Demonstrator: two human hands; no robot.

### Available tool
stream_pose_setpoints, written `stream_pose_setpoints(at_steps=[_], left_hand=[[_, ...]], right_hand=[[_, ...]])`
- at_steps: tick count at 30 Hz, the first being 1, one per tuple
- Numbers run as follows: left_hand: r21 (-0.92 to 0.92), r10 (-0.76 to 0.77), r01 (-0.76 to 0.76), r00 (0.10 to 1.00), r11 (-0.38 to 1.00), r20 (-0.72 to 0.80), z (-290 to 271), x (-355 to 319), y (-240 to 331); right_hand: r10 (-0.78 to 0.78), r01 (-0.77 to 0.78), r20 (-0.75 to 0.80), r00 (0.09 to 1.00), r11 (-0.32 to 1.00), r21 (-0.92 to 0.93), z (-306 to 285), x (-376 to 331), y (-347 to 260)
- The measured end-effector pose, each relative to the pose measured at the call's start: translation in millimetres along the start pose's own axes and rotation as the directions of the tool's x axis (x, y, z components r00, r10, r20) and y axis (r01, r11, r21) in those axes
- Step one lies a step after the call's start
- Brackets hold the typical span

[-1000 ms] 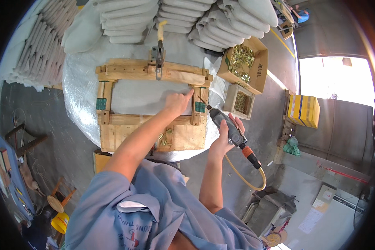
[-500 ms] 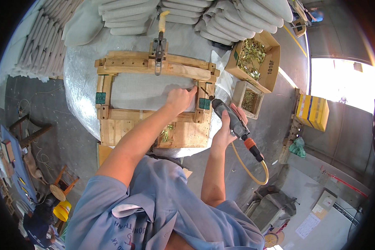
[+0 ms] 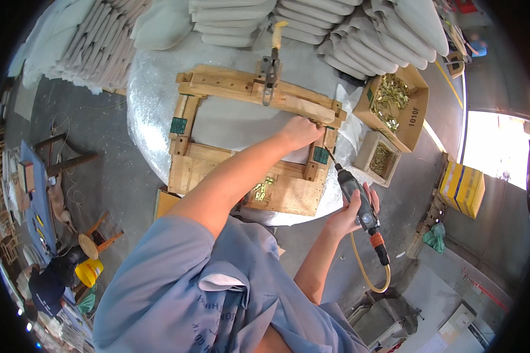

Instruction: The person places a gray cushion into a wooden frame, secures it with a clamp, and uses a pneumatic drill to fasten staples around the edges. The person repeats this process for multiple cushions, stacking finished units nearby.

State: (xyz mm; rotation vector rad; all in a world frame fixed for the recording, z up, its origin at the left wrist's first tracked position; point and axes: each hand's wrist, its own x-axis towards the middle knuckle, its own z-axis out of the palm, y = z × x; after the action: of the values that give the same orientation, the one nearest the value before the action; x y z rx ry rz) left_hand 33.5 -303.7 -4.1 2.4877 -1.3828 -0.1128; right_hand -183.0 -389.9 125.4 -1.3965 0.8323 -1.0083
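Note:
A wooden jig (image 3: 229, 154) lies on the plastic-covered table, with a grey fabric-covered panel (image 3: 227, 120) inside it. My left hand (image 3: 300, 132) reaches across the panel to the jig's right side, its fingers closed near the far corner; what they pinch, if anything, is hidden. My right hand (image 3: 348, 216) grips a grey air screwdriver (image 3: 359, 199) with an orange collar and a yellow hose. Its bit points at the jig's right rail, beside a green pad (image 3: 320, 155). On the far rail a toggle clamp (image 3: 270, 73) presses down.
Several brass-coloured metal pieces (image 3: 262, 189) lie on the jig's near board. At right stand a carton of brass-coloured parts (image 3: 417, 112) and a wooden box of screws (image 3: 368, 150). Stacked grey panels (image 3: 232, 15) line the far side. A person (image 3: 47, 288) is at lower left.
The whole view has shifted, so the jig appears further right. My left hand has moved toward the jig's far right corner. The screwdriver's bit has drawn back slightly along the right rail.

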Motion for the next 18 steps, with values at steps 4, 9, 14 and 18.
stream_pose_setpoints(at_steps=[4, 9, 14, 18], left_hand=[[-0.015, -0.036, 0.035, 0.996, 0.999, -0.088, -1.0, -0.6, -1.6], [-0.001, 0.029, -0.029, 0.998, 1.0, -0.06, -7.1, 5.5, -10.0], [0.184, 0.307, -0.303, 0.952, 0.935, 0.004, 7.9, 8.9, -21.1], [0.325, 0.43, -0.41, 0.903, 0.852, 0.012, 15.6, 12.0, -22.7]], right_hand=[[0.046, -0.048, -0.052, 0.998, 0.998, -0.034, -22.9, -7.6, -3.5], [0.074, -0.079, -0.145, 0.987, 0.997, -0.027, -44.7, -19.0, 1.8], [0.116, -0.121, -0.181, 0.977, 0.993, -0.012, -53.4, -28.9, 3.1], [0.144, -0.141, -0.193, 0.971, 0.99, 0.03, -52.3, -29.0, -0.9]])
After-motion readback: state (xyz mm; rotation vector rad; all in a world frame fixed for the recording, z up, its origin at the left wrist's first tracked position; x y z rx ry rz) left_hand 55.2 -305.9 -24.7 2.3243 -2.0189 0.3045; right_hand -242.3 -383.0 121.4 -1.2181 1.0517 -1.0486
